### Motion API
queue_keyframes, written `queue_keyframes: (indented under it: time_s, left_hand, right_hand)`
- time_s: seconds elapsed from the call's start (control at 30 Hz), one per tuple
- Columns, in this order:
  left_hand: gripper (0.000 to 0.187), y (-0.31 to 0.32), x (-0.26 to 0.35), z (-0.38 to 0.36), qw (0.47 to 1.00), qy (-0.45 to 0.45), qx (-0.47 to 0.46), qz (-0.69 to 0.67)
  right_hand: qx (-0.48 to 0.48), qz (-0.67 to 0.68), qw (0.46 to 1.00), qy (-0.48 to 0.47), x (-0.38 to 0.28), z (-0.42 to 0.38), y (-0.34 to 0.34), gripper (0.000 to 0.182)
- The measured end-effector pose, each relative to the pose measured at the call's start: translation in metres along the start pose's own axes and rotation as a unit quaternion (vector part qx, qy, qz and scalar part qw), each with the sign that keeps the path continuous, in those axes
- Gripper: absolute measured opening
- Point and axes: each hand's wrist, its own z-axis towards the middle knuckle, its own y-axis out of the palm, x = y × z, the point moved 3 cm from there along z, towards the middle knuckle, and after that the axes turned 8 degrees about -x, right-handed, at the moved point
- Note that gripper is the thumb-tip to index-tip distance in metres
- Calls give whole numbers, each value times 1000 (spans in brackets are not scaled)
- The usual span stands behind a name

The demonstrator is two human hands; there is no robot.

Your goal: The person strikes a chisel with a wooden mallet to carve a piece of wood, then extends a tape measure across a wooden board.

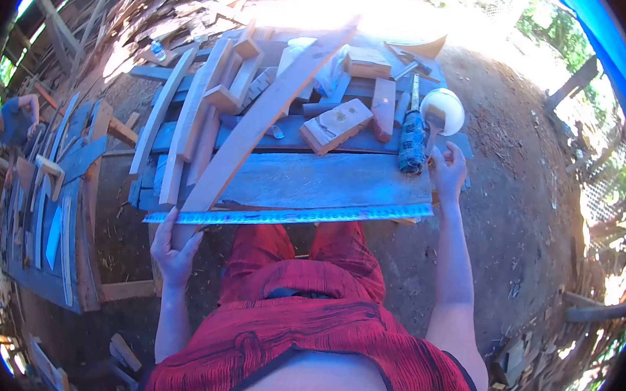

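My left hand (pixel 176 249) grips the lower end of a long wooden plank (pixel 260 121), which slants up and away across the bench (pixel 322 178). A blue-white measuring strip (pixel 289 216) lies along the bench's near edge and passes by the left fingertips. At the right end of the bench, my right hand (pixel 449 171) is raised with its fingers bent and apart. Just left of it are a brush (pixel 433 120) in a white round container (pixel 448 107) and a dark wrapped tool handle (pixel 412 144). Contact between the right fingertips and the brush cannot be made out.
Wood blocks (pixel 337 126) and narrow boards (pixel 190 123) lie on the bench. A second bench (pixel 88 251) with wood pieces stands at the left, with another person (pixel 16 121) beyond it. Scrap wood (pixel 140 5) is piled at the back left.
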Motion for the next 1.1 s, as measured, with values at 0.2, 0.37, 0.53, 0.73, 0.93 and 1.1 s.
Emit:
queue_keyframes:
  time_s: [0.2, 0.37, 0.53, 0.73, 0.93, 1.1]
  left_hand:
    - [63, 19, 18, 12, 998, 47, -48, 17]
    - [62, 34, 14, 15, 995, 75, -70, 2]
    - [62, 49, 18, 18, 992, 69, -104, 2]
    - [63, 57, 21, 22, 982, 142, -119, 39]
    - [63, 57, 15, 27, 964, 209, -158, 51]
    - [64, 63, -1, 26, 946, 238, -213, 51]
  right_hand:
    - [-216, 590, 759, 170, -36, -73, -27, 58]
    - [-392, 681, 616, -48, -101, -117, -82, 76]
    - [-427, 643, 635, -31, -107, -128, -105, 75]
    - [-371, 528, 761, 68, -78, -131, -116, 56]
    - [-322, 561, 759, 77, -56, -132, -108, 39]
    - [-289, 593, 745, 104, -47, -129, -104, 37]
